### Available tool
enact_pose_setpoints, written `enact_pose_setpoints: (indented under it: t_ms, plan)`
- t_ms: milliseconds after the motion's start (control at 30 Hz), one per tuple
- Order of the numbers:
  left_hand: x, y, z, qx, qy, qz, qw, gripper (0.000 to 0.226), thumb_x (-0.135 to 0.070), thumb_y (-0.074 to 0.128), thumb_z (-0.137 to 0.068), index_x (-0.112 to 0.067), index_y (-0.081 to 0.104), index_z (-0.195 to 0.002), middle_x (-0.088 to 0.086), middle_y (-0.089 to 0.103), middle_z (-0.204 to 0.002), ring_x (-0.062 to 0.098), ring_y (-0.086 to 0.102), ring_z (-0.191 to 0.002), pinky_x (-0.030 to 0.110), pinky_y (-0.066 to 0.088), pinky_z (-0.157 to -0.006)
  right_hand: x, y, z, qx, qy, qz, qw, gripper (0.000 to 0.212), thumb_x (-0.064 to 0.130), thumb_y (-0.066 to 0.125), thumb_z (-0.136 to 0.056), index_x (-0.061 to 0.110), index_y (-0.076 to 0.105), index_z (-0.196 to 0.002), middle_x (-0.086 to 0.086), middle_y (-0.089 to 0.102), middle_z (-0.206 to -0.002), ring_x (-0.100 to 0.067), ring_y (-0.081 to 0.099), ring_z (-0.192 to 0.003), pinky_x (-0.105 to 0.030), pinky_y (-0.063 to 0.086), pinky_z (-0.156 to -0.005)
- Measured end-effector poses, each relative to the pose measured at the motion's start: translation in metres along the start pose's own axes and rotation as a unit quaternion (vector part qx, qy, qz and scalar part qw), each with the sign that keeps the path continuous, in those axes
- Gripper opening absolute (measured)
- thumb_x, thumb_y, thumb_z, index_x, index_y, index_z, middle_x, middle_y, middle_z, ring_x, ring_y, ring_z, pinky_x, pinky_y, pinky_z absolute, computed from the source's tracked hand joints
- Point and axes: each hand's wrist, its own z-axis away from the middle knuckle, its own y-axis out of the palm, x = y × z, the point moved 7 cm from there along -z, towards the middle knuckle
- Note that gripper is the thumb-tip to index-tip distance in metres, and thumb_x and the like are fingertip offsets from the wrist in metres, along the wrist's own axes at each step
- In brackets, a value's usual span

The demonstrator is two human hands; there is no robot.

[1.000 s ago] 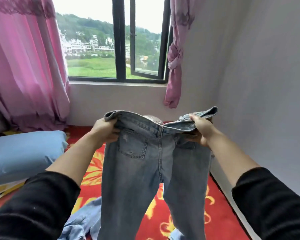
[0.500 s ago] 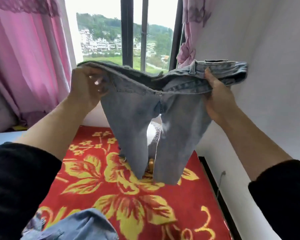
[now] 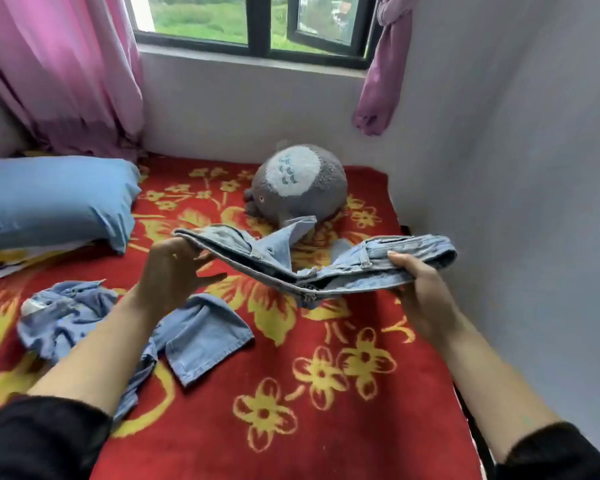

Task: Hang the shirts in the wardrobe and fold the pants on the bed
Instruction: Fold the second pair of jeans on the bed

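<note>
I hold a pair of light blue jeans [image 3: 368, 268] by the waistband, low over the bed [image 3: 343, 427] with its red and yellow flowered blanket. My left hand [image 3: 174, 271] grips the waistband's left end and my right hand [image 3: 420, 289] grips its right end. The legs stretch away from me towards the window, and their ends lie near a plush toy. A crumpled blue denim garment [image 3: 125, 327] lies on the blanket under my left forearm; I cannot tell whether it is a shirt or pants.
A grey plush toy [image 3: 298, 185] sits at the far side of the bed under the window [image 3: 257, 22]. A blue pillow [image 3: 49, 202] lies at the left. Pink curtains [image 3: 59, 64] hang at both sides. A white wall [image 3: 534, 202] runs along the bed's right edge.
The jeans were held up high in front of the window; now both hands have brought them down low over the bed and the legs have swung forward. The view has tilted down.
</note>
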Motion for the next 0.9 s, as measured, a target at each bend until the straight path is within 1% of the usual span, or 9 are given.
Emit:
enact_pose_setpoints:
  t_ms: [100,167,267,300,400,600,733,800,900]
  plan:
    - [0.091,-0.056,0.025,-0.02,-0.156,-0.013,0.987,0.04,-0.03,0.041,-0.066,-0.008,0.07,-0.083,0.009,0.069,-0.085,0.04,0.064,-0.092,0.053,0.049,-0.085,-0.1,-0.027,0.031,-0.071,0.13,0.032,0.988,0.017,0.016,0.056,-0.089,0.009,0.071,-0.09,-0.004,0.074,-0.082,-0.016,0.07,-0.067,-0.023,0.052,-0.052]
    - [0.149,-0.087,0.05,-0.06,-0.245,-0.019,0.967,0.043,-0.039,0.047,-0.075,-0.003,0.068,-0.088,0.014,0.064,-0.081,0.033,0.064,-0.075,0.038,0.053,-0.071,-0.162,-0.053,0.053,-0.129,0.199,0.087,0.968,0.009,0.015,0.061,-0.086,0.011,0.068,-0.086,-0.002,0.069,-0.07,-0.016,0.063,-0.057,-0.025,0.046,-0.049]
    - [0.218,-0.12,0.088,-0.095,-0.314,-0.158,0.931,0.005,-0.01,0.064,-0.074,-0.006,0.062,-0.071,0.009,0.059,-0.067,0.017,0.058,-0.048,0.018,0.046,-0.042,-0.235,-0.087,0.097,-0.184,0.279,0.174,0.926,0.013,0.007,0.068,-0.078,0.01,0.068,-0.09,-0.005,0.066,-0.076,-0.015,0.06,-0.063,-0.028,0.048,-0.055]
    - [0.238,-0.132,0.099,-0.098,-0.324,-0.223,0.914,0.01,0.002,0.063,-0.07,-0.008,0.062,-0.067,0.008,0.058,-0.064,0.016,0.056,-0.049,0.015,0.042,-0.039,-0.255,-0.098,0.114,-0.2,0.299,0.197,0.912,0.017,0.003,0.07,-0.075,0.008,0.067,-0.09,-0.005,0.067,-0.074,-0.016,0.06,-0.061,-0.028,0.049,-0.054]
    - [0.278,-0.171,0.127,-0.114,-0.336,-0.334,0.873,0.022,0.02,0.055,-0.069,0.001,0.065,-0.076,0.008,0.06,-0.073,0.021,0.055,-0.07,0.021,0.044,-0.053,-0.306,-0.113,0.16,-0.204,0.369,0.212,0.882,0.017,-0.004,0.07,-0.072,0.003,0.065,-0.086,-0.005,0.067,-0.057,-0.017,0.062,-0.044,-0.023,0.048,-0.045]
    - [0.318,-0.231,0.153,-0.146,-0.284,-0.57,0.757,0.025,0.005,0.054,-0.075,-0.014,0.069,-0.083,0.007,0.067,-0.098,0.027,0.06,-0.089,0.034,0.048,-0.08,-0.402,-0.113,0.219,-0.112,0.52,0.247,0.81,0.008,0.001,0.063,-0.081,0.001,0.063,-0.089,-0.011,0.071,-0.066,-0.017,0.064,-0.048,-0.021,0.046,-0.045]
    - [0.357,-0.248,0.165,-0.162,-0.308,-0.643,0.682,0.04,-0.001,0.055,-0.078,-0.018,0.061,-0.114,0.021,0.043,-0.128,0.038,0.043,-0.115,0.042,0.04,-0.097,-0.435,-0.129,0.215,-0.091,0.528,0.3,0.789,0.014,-0.007,0.057,-0.077,0.005,0.061,-0.073,-0.011,0.062,-0.068,-0.017,0.054,-0.046,-0.021,0.038,-0.051]
    - [0.377,-0.232,0.164,-0.161,-0.294,-0.656,0.676,0.041,-0.004,0.057,-0.078,-0.018,0.057,-0.117,0.018,0.035,-0.133,0.036,0.032,-0.121,0.045,0.034,-0.1,-0.439,-0.143,0.197,-0.082,0.494,0.347,0.793,0.019,-0.01,0.056,-0.076,0.007,0.063,-0.072,-0.01,0.059,-0.065,-0.017,0.048,-0.047,-0.023,0.035,-0.053]
    - [0.414,-0.178,0.15,-0.108,-0.239,-0.665,0.7,0.036,-0.01,0.059,-0.081,-0.017,0.057,-0.116,0.014,0.039,-0.129,0.032,0.031,-0.121,0.042,0.033,-0.101,-0.433,-0.165,0.159,-0.07,0.436,0.414,0.796,0.017,-0.003,0.06,-0.076,0.011,0.069,-0.081,-0.005,0.062,-0.066,-0.016,0.054,-0.054,-0.027,0.042,-0.058]
